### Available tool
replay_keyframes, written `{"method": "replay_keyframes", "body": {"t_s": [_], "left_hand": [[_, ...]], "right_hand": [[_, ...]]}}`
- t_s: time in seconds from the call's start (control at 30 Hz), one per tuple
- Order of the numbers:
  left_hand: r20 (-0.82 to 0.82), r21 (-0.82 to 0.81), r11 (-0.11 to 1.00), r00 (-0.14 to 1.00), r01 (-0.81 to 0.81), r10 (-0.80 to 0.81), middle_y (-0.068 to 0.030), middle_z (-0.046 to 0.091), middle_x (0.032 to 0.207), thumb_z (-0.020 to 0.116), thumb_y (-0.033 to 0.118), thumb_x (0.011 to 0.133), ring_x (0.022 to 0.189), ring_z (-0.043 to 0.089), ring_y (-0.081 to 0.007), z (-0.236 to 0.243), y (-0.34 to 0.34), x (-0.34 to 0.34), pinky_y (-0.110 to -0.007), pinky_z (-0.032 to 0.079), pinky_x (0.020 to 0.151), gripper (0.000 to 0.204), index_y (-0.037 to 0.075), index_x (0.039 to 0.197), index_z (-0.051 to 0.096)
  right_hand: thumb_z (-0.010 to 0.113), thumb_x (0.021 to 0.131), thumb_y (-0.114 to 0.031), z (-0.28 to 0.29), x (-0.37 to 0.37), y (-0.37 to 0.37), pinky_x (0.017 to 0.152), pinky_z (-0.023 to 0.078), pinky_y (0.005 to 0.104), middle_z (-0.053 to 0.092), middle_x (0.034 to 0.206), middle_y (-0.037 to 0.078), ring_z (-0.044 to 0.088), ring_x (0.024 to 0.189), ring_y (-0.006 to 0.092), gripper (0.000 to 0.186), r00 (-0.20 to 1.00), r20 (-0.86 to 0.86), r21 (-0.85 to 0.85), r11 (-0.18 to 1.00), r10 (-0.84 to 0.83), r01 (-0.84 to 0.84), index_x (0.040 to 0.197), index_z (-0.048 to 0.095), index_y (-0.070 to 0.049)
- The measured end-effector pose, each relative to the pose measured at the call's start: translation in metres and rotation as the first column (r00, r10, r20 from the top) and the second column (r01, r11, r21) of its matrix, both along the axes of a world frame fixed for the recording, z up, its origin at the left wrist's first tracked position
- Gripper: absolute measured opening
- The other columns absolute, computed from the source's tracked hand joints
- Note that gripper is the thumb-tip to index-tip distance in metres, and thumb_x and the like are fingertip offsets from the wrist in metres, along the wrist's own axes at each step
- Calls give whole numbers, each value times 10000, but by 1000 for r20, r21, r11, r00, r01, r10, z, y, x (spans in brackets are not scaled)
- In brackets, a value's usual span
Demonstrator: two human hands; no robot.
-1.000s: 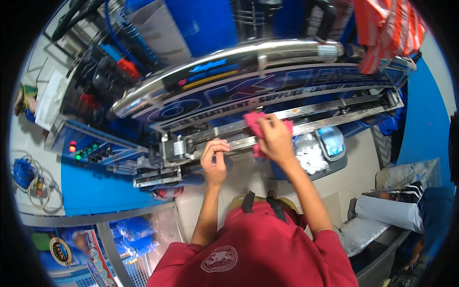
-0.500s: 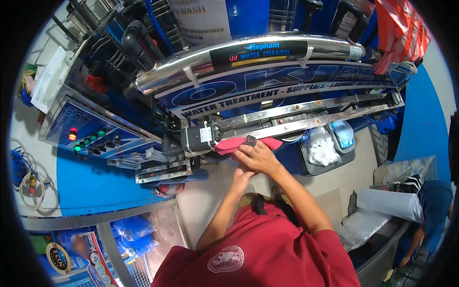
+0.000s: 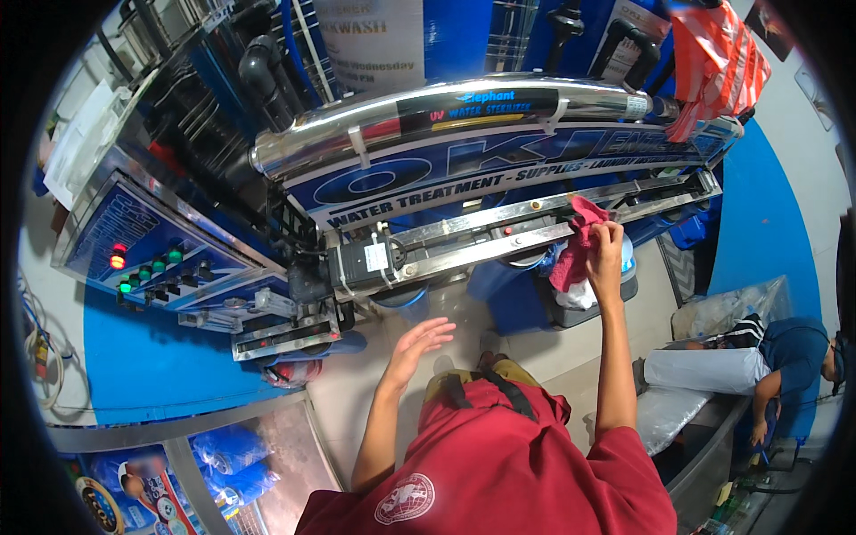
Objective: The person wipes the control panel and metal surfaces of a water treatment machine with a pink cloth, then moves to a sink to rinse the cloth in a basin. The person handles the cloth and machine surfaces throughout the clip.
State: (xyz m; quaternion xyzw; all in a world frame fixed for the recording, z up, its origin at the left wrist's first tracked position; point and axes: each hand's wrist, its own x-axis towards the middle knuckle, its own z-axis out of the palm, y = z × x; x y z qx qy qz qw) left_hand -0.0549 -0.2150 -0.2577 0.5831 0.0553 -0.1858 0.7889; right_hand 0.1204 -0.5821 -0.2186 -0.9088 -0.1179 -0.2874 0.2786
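My right hand (image 3: 606, 247) grips a pinkish-red cloth (image 3: 572, 257), which hangs at the right part of a metal rail frame (image 3: 486, 254). The cloth's upper end lies against the frame and its lower end droops below it. My left hand (image 3: 419, 346) is held in the air nearer my body, fingers stretched out, holding nothing. To its upper left, a black box with a white label (image 3: 364, 266) is fixed to the left end of the frame. Above the frame runs a shiny steel tube (image 3: 374, 127), with a blue sign board (image 3: 517, 165) beneath it.
A control panel (image 3: 147, 259) with lit lamps stands at the left. Red-and-white striped plastic (image 3: 713, 62) hangs at the upper right. Below the frame sits a blue container (image 3: 522, 299). Another person (image 3: 798, 361) bends at the far right beside a white package (image 3: 704, 367).
My right hand has moved right along the frame with the cloth, away from the black box. My left hand has come away from the right one and opened, lower down.
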Motion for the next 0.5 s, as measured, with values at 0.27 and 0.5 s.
{"method": "replay_keyframes", "body": {"t_s": [0.27, 0.5], "left_hand": [[45, -32, 980, 979, 198, -197, -122, 613, 1367, 466, 279, 1038, 1213, 602, -218, 13, -42, 27, -341, 422, 1052, 436, 34, 1393, 532], [58, 3, 970, 968, 244, -244, -125, 618, 1360, 468, 277, 1043, 1208, 605, -211, 19, -50, 34, -335, 427, 1042, 424, 25, 1376, 540]], "right_hand": [[632, 692, 93, 6, -21, 59, 839, 501, 406, 583, 1042, 145, 588, 966, 338, 353, 953, 44, -225, 933, 299, -282, 1016, 638, -46], [605, 668, 124, 24, 19, -23, 850, 489, 428, 559, 1017, 169, 564, 989, 374, 340, 983, 93, -158, 977, 160, -144, 975, 595, -22]]}}
